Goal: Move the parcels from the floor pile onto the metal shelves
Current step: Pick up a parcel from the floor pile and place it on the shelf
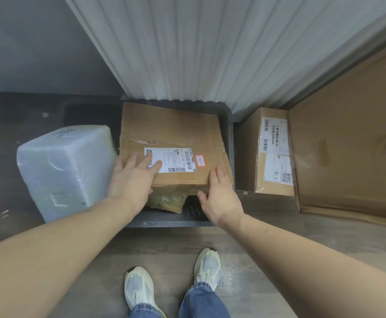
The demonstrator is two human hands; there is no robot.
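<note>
A flat brown cardboard parcel (176,131) with a white shipping label lies in a dark grey plastic crate (230,138) on the floor. My left hand (132,177) rests flat on the parcel's near left corner, fingers spread over the label. My right hand (219,196) touches the parcel's near right corner, fingers on top and thumb at the front edge. Beneath the parcel a small greenish plastic-wrapped packet (166,201) shows. No metal shelf is in view.
A white foam box (66,166) stands left of the crate. A smaller labelled carton (272,154) and a large cardboard box (352,143) stand to the right. A white ribbed shutter (210,47) rises behind the crate. My feet stand on the wood floor below.
</note>
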